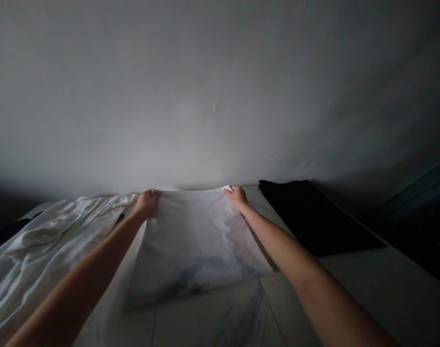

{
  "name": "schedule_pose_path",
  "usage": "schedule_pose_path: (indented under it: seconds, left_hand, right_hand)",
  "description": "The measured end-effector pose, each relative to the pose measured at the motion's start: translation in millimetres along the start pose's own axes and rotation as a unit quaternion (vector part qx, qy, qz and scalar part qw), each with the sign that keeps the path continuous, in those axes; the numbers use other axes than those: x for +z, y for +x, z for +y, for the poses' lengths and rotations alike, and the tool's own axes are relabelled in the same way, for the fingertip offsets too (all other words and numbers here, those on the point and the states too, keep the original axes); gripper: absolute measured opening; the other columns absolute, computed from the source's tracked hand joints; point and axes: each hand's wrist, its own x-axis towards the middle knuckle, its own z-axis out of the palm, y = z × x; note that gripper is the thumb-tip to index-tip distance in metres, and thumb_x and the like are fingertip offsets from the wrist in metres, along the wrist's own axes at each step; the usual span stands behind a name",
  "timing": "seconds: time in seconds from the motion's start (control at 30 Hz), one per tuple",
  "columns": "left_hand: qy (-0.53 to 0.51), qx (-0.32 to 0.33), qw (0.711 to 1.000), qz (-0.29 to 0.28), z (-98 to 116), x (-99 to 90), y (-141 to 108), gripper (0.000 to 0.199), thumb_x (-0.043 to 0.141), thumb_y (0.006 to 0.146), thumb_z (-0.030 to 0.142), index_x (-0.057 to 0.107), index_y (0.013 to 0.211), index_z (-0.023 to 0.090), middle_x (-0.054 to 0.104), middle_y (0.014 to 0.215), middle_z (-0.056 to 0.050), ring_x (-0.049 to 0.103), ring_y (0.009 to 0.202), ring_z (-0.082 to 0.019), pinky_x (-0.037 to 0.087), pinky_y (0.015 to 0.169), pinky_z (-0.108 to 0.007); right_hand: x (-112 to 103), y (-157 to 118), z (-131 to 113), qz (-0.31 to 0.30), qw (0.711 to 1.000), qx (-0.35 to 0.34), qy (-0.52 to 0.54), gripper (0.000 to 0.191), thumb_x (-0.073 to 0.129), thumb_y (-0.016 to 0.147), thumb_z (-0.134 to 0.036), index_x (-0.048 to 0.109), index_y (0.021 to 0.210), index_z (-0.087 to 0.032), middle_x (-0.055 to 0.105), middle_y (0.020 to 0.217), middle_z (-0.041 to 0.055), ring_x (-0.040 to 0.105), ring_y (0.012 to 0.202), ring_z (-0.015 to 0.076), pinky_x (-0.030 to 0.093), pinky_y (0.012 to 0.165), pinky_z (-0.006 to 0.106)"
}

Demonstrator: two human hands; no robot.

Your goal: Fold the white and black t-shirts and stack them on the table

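A white cloth with a dark smudgy print along its near part is stretched between my two hands. My left hand is closed on its far left corner, and my right hand pinches the far right corner. The far edge runs nearly straight from one hand to the other. Toward me the cloth hangs or lies over the tiled surface; I cannot tell how much of it touches. Whether it is a garment does not show.
Left of my left arm lies a rumpled white cloth. On the right a flat black cloth rests on the pale tiled surface. A grey wall rises right behind. Something dark teal is at the far right.
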Motion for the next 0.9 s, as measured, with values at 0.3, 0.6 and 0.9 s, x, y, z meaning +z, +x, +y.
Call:
schedule_pose_path:
  seconds: [0.3,0.6,0.9]
  left_hand:
    - [0.370,0.098,0.923,0.040,10,9.1,-25,0.041,0.039,0.098,0.040,0.064,0.118,0.015,0.062,0.124,-0.018,0.058,0.117,-0.034,0.050,0.082,-0.037]
    - [0.314,0.035,0.948,-0.036,1,-23.4,-80,0.058,0.049,0.090,0.045,0.046,0.131,0.004,0.068,0.116,-0.025,0.067,0.107,-0.036,0.051,0.082,-0.039]
    - [0.266,0.131,0.949,-0.107,-35,-45.3,-211,0.042,0.038,0.093,0.034,0.041,0.132,0.017,0.074,0.097,-0.014,0.072,0.085,-0.027,0.050,0.069,-0.033]
  right_hand:
    - [4,-22,-14,0.064,0.968,0.015,-0.241,0.031,0.051,0.099,-0.035,0.058,0.124,-0.017,0.060,0.129,0.0184,0.060,0.117,0.0250,0.050,0.085,0.030]
    - [-57,-79,-12,-0.092,0.966,0.080,-0.227,0.047,0.061,0.089,-0.055,0.069,0.110,-0.014,0.070,0.117,0.0192,0.066,0.111,0.0323,0.051,0.081,0.035]
    - [-80,-226,27,-0.054,0.963,-0.016,-0.264,0.031,0.049,0.100,-0.029,0.050,0.129,-0.018,0.074,0.109,0.0109,0.071,0.099,0.0224,0.046,0.072,0.027]
